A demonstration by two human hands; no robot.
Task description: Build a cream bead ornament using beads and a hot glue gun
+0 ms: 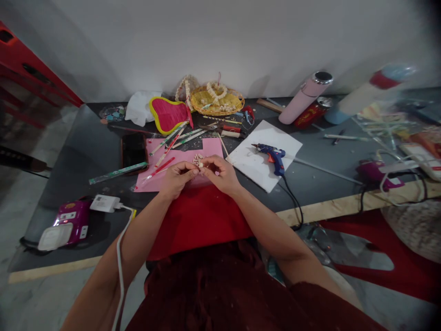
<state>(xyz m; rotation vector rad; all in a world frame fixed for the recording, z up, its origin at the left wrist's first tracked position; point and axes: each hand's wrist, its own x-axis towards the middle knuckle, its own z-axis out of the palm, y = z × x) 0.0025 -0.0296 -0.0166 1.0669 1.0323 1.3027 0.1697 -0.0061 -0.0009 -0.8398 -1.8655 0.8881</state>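
Observation:
My left hand (178,178) and my right hand (223,174) meet over the near edge of a pink sheet (212,146). Between their fingertips is a small cream beaded piece (197,158), pinched from both sides; the fingers partly hide it. Just left of it, a red strip (161,166) in clear wrapping lies on the pink sheet. Green-and-white paper-wrapped sticks (188,138) are scattered behind the hands. Beneath my wrists lies a red cloth (201,218).
A blue glue gun (272,154) rests on a white board (257,172) at right, its cord hanging over the edge. Behind are a yellow basket (200,109), a pink flask (303,99) and a red can (310,114). A phone (133,151) and a purple power socket (74,218) are left.

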